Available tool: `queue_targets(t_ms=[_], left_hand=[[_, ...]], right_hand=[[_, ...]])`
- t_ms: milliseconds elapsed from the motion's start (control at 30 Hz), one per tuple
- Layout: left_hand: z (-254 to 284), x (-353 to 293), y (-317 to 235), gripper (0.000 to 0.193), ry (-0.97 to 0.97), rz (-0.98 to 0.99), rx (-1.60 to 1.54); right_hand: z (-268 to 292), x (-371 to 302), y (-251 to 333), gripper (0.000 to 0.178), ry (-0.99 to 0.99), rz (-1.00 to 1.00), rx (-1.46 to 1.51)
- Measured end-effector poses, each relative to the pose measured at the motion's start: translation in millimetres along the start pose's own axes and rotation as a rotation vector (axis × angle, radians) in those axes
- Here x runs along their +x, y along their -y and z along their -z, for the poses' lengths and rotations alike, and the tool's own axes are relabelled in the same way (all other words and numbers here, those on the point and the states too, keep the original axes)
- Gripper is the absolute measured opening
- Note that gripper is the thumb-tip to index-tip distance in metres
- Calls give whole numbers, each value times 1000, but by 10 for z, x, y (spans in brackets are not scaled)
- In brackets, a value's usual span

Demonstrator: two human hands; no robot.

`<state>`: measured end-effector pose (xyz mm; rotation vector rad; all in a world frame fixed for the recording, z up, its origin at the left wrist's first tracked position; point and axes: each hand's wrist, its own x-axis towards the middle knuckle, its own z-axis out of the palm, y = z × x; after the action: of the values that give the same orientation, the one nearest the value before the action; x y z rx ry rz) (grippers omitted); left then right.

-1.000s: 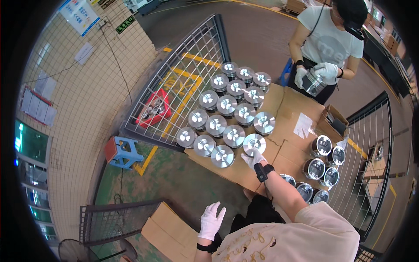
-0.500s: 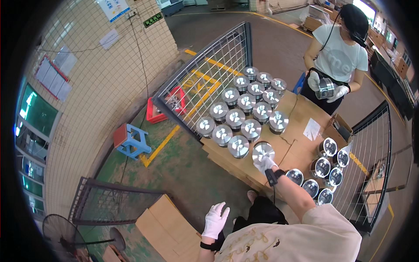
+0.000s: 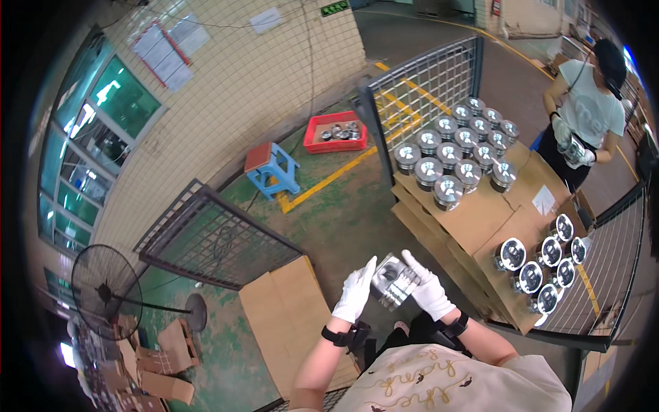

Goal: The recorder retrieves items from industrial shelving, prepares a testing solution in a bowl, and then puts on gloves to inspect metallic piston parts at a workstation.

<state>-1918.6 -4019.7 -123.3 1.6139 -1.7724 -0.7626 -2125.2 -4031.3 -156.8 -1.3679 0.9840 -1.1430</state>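
A shiny metal piston (image 3: 396,285) is held tilted in front of my body, its side with the round pin hole and ring grooves showing. My left hand (image 3: 354,295), in a white glove, presses against its left side with the fingers pointing up. From the other side my right hand (image 3: 431,292), gloved too, grips it. To the right, cardboard (image 3: 473,223) covers a stack. On its far part several pistons (image 3: 449,154) stand in rows, flat crowns up. Nearer the right edge, another group of pistons (image 3: 530,277) stands with hollow ends up.
Mesh fence panels (image 3: 432,89) border the stack. Beyond it a co-worker (image 3: 583,110) in white gloves handles a piston. A blue stool (image 3: 273,172) and a red crate (image 3: 334,141) with metal parts stand on the floor. At left are a fan (image 3: 105,292) and flat cardboard (image 3: 285,316).
My right hand has lifted a piston off the near side of the cardboard and brought it to my body. My left hand has come up to meet it. The view has swung left.
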Motion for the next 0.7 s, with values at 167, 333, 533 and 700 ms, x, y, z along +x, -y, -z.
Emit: queue_targets(t_ms=[167, 333, 533, 700], left_hand=[[340, -394, -398, 37, -292, 687, -600], [650, -664, -178, 36, -612, 569, -1050], [1006, -615, -553, 47, -630, 351, -1336], [1154, -417, -185, 43, -425, 384, -1718]], right_hand=[[-451, -16, 961, 62, 291, 475, -975], [-704, -51, 1243, 59, 231, 584, -654], [-755, -218, 1022, 67, 257, -12, 155], [-775, -189, 1345, 66, 627, -659, 639]])
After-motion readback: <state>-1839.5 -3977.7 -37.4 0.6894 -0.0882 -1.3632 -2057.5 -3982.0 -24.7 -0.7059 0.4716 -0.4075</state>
